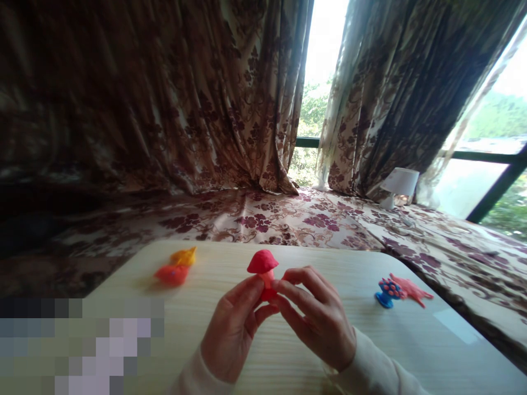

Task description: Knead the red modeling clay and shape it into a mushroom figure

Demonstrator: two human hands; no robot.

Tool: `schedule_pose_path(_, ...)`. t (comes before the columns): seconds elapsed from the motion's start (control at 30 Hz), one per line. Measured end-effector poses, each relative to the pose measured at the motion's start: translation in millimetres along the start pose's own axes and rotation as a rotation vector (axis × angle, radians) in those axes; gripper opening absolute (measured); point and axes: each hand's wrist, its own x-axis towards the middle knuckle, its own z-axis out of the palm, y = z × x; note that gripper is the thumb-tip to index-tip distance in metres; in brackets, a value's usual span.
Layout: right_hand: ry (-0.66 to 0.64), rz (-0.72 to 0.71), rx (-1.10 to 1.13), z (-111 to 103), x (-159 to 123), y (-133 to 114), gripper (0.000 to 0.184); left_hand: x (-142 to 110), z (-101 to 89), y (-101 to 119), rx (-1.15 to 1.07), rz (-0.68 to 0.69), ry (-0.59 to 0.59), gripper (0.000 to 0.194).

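Observation:
A small clay mushroom [263,262] with a dark pink cap and a lighter coral stem stands upright between my hands, above the pale table. My left hand [234,323] pinches its stem and lower part from the left. From the right, the fingertips of my right hand [315,312] press against the stem and the red base. Fingers cover much of the lower part, so its full shape is hidden. Both hands are closed around the figure, with the cap showing above the fingertips.
Orange-red [172,275] and yellow [184,255] lumps lie at the table's [222,252] left. At its right are a blue stand with pink dots [387,292] and a flat pink piece [414,289]. Floral cloth, curtains and a white lamp [401,182] are behind. The lower left is pixelated.

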Motion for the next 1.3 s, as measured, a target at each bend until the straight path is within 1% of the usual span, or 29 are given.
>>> schedule_pose_path(0.1, -0.001, -0.037, -0.021, -2.0, 1.6, -0.6, 0.032, -0.9, -0.7, -0.4, -0.012, 0.000, -0.008, 0.020)
schedule_pose_path(0.27, 0.013, -0.043, 0.036, -2.1, 3.8, -0.5, 0.031, -0.1, -1.7, -2.0, -0.022, -0.044, -0.038, 0.023)
schedule_pose_path(0.37, -0.009, -0.024, 0.042, -0.5, 3.1, 0.8, 0.031, 1.7, -1.9, -2.2, -0.010, -0.039, -0.007, 0.021)
schedule_pose_path(0.5, -0.038, -0.014, -0.012, 0.1, 1.9, 1.4, 0.032, 2.4, -1.9, -0.6, -0.002, -0.017, 0.022, 0.019)
schedule_pose_path(0.6, -0.046, -0.034, -0.045, -0.8, 1.8, 1.1, 0.032, 1.3, -2.5, 0.2, -0.002, -0.009, -0.013, 0.016)
schedule_pose_path(0.8, -0.017, -0.039, -0.014, -1.5, 1.3, 2.7, 0.034, 0.8, -6.1, -1.7, -0.047, -0.021, -0.062, 0.014)
schedule_pose_path(1.0, -0.001, -0.077, 0.022, -1.9, 2.6, 3.5, 0.025, 2.1, -8.9, -3.7, -0.102, -0.061, -0.148, 0.019)
schedule_pose_path(1.13, -0.015, -0.075, 0.037, -2.1, 3.1, 4.1, 0.023, 3.0, -9.4, -4.5, -0.092, -0.077, -0.129, 0.020)
schedule_pose_path(1.3, -0.056, -0.045, -0.027, -1.2, 3.2, 4.1, 0.026, 4.1, -6.4, -1.9, -0.022, -0.028, -0.057, 0.024)
